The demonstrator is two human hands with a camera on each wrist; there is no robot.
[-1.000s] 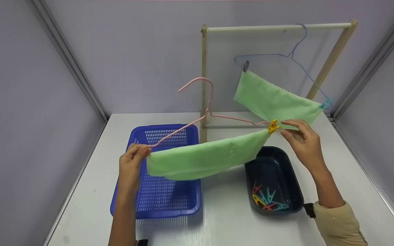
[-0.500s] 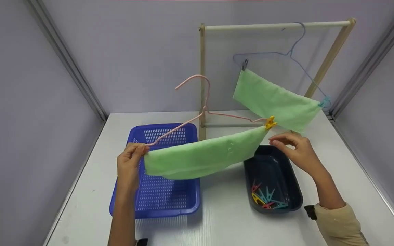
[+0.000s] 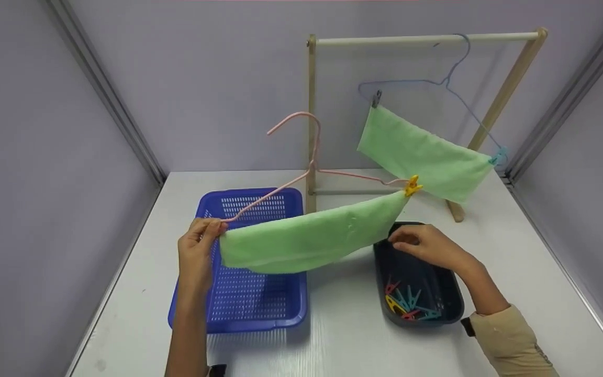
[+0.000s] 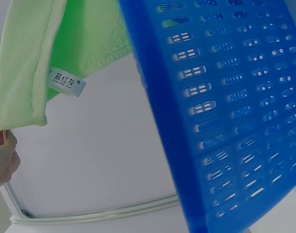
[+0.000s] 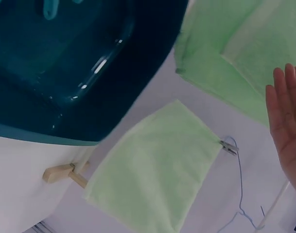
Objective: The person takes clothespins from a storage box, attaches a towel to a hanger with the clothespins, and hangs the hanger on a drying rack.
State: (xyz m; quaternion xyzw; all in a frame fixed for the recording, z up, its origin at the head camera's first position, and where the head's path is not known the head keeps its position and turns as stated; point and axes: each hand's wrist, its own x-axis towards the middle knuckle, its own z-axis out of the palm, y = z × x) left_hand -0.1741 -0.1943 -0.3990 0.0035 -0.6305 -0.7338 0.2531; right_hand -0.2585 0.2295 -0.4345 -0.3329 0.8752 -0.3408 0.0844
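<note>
My left hand (image 3: 195, 248) pinches the left end of a pink wire hanger (image 3: 280, 189) together with the corner of a light green towel (image 3: 312, 241). A yellow clothespin (image 3: 412, 186) clips the towel's other corner to the hanger's right end. In the left wrist view, a printed label (image 4: 65, 82) hangs from the towel (image 4: 24, 63). Over the far part of a dark plastic bin (image 3: 422, 285), my right hand (image 3: 432, 245) holds nothing. Its fingers look straight in the right wrist view. Several clothespins (image 3: 411, 302) in red, yellow and teal lie at the bin's near end.
Under the towel stands a blue perforated basket (image 3: 249, 309). Behind, a wooden rack (image 3: 311, 104) carries a blue hanger (image 3: 448, 84) with a second green towel (image 3: 422, 152), clipped by a grey clothespin (image 3: 377, 99) and a teal clothespin (image 3: 498, 157).
My right hand has moved away from the yellow clothespin, down and left to above the dark bin. My left hand keeps its pinch, and the hanger has shifted slightly up and left.
</note>
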